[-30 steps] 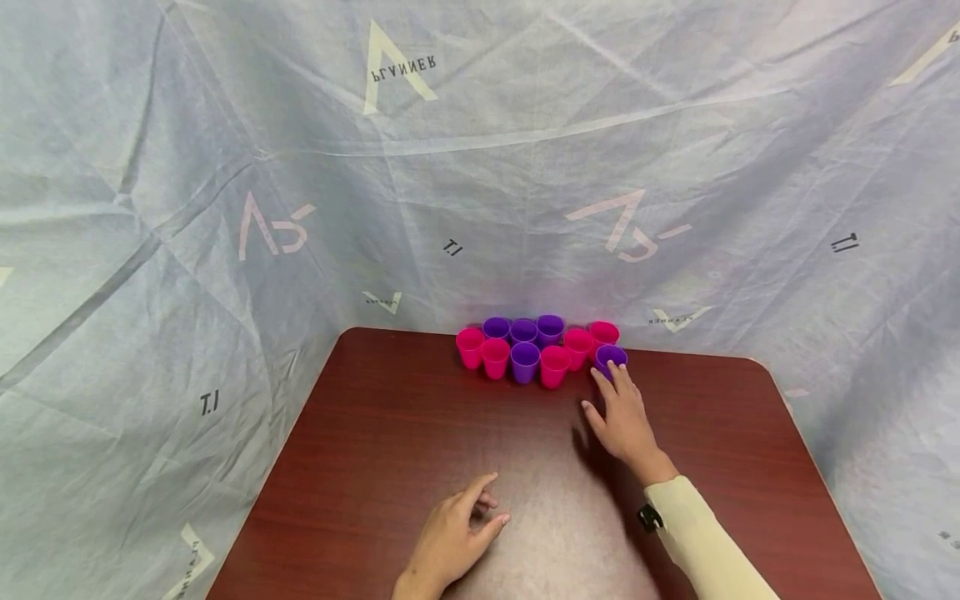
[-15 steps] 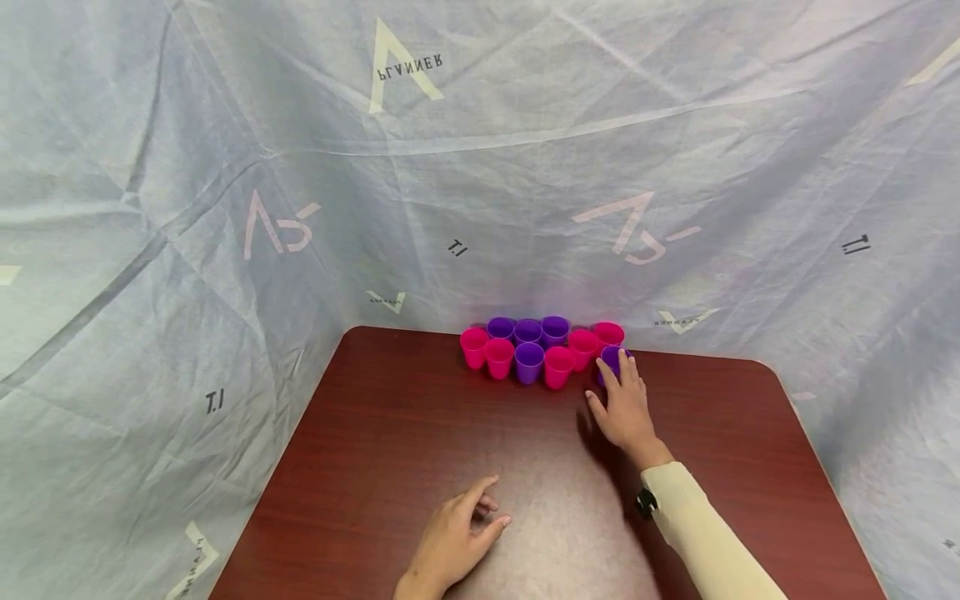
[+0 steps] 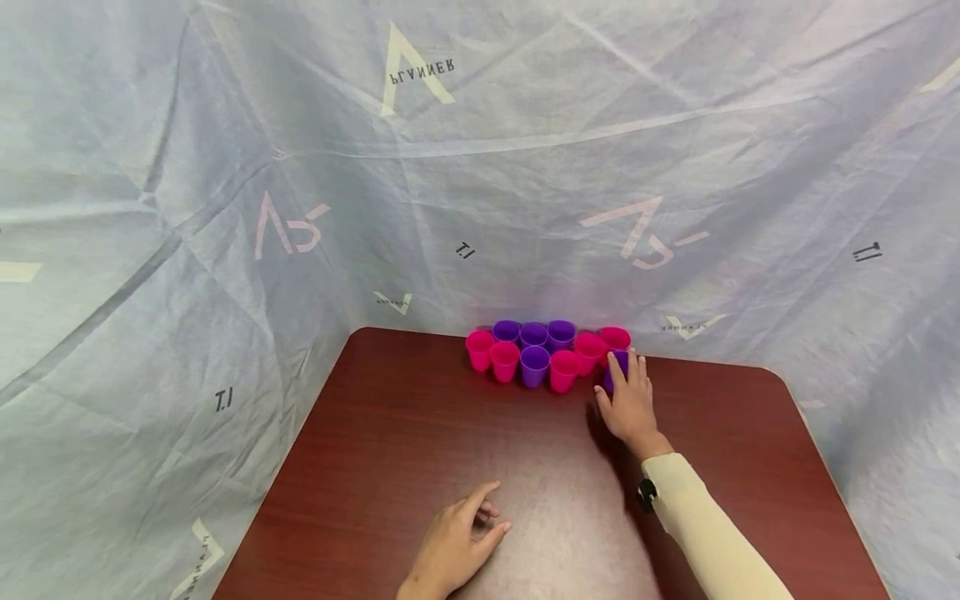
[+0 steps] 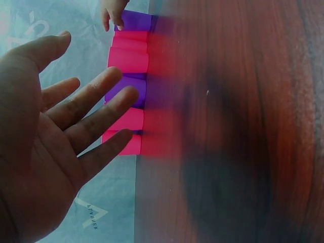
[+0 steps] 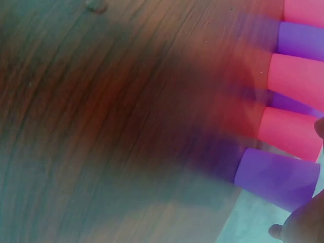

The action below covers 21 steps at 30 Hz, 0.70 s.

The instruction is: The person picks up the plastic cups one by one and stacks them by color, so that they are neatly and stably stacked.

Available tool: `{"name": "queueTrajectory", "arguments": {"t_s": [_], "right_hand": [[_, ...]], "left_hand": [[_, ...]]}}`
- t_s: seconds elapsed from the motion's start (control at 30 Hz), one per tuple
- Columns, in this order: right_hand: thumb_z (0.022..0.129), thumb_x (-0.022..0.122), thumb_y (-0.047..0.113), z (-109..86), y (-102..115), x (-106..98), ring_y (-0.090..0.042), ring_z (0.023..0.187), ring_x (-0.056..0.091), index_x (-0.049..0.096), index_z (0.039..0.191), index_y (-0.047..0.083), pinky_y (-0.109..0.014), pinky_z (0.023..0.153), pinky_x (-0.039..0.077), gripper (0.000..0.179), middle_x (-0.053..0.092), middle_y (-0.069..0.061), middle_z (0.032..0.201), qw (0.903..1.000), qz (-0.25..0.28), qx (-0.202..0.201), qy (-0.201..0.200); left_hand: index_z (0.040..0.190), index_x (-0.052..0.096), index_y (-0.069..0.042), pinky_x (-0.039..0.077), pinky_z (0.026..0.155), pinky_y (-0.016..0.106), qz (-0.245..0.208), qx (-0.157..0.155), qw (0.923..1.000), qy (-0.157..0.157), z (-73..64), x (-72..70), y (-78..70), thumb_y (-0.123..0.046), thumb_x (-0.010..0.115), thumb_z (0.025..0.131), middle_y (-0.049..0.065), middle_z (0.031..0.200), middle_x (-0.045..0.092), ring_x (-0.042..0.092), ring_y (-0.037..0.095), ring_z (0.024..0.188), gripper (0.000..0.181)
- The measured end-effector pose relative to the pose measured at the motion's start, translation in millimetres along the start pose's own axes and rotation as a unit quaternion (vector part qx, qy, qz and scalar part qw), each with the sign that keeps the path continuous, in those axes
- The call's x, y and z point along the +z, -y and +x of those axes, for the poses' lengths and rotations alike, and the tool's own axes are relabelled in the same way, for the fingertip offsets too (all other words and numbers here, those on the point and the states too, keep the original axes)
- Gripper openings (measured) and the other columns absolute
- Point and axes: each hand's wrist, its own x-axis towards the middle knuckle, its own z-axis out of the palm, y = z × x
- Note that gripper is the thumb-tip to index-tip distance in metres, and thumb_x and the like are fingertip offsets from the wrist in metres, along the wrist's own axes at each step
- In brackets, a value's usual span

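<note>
My right hand [image 3: 632, 408] reaches over the purple cup [image 3: 617, 367] at the right end of the group and partly hides it. In the right wrist view, its fingers [image 5: 306, 220] overlap that cup's rim, while the thumb [image 5: 319, 127] is apart from the cup's side. My left hand [image 3: 453, 537] hovers over the near part of the table, nothing in it, fingers spread in the left wrist view. Several pink and purple cups stand upright, mouths up, among them a pink cup [image 3: 563, 371] and a purple cup [image 3: 534, 365] in front.
The brown wooden table [image 3: 390, 450] has rounded far corners. Grey printed fabric [image 3: 525, 183] hangs behind it and along the sides. More purple cups [image 3: 507, 331] stand in the back row, close to the cloth, and a pink cup [image 3: 615, 337] is behind the rightmost purple one.
My right hand has moved forward over the rightmost purple cup, covering more of it. The left hand stays almost in place. The head view has shifted slightly.
</note>
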Motion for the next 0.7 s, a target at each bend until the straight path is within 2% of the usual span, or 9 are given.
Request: {"name": "queueTrajectory", "arguments": {"t_s": [0.2, 0.33, 0.5, 0.7], "right_hand": [[0.103, 0.063, 0.030, 2.4, -3, 1, -0.055, 0.161, 0.004, 0.018, 0.168, 0.005, -0.079, 0.121, 0.021, 0.083, 0.004, -0.028, 0.176, 0.9996, -0.019, 0.006, 0.020], [0.105, 0.058, 0.028, 2.5, -7, 4, -0.055, 0.161, 0.002, 0.021, 0.167, 0.003, -0.078, 0.121, 0.020, 0.077, 0.005, -0.029, 0.176, 0.9995, -0.022, 0.009, 0.019], [0.108, 0.053, 0.024, 4.0, -13, 7, -0.059, 0.159, 0.010, 0.032, 0.163, 0.000, -0.072, 0.123, 0.026, 0.064, 0.009, -0.030, 0.175, 0.9997, -0.025, -0.005, 0.003], [0.106, 0.053, 0.011, 6.3, -13, 7, -0.058, 0.155, 0.026, 0.054, 0.150, -0.004, -0.066, 0.122, 0.033, 0.047, 0.023, -0.032, 0.171, 0.9989, -0.014, -0.024, -0.039]], "left_hand": [[0.142, 0.061, -0.015, 0.060, 0.080, 0.026, -0.003, 0.001, 1.0000, -0.002, -1.8, 0.9, 1.0, -0.037, 0.074, 0.099, -0.005, 0.100, 0.077, 0.074, 0.009, 0.089, 0.050], [0.142, 0.061, -0.015, 0.060, 0.079, 0.026, -0.003, 0.001, 1.0000, 0.003, -3.2, 2.1, 0.7, -0.038, 0.073, 0.099, -0.005, 0.101, 0.077, 0.073, 0.007, 0.089, 0.050], [0.142, 0.060, -0.014, 0.060, 0.079, 0.026, -0.004, 0.000, 1.0000, 0.006, -3.0, 2.8, 0.3, -0.038, 0.073, 0.099, -0.004, 0.101, 0.077, 0.073, 0.006, 0.089, 0.051], [0.143, 0.060, -0.014, 0.060, 0.079, 0.026, -0.002, 0.002, 1.0000, 0.002, -1.5, 2.2, 0.3, -0.036, 0.074, 0.099, -0.003, 0.100, 0.077, 0.074, 0.011, 0.088, 0.050]]}}
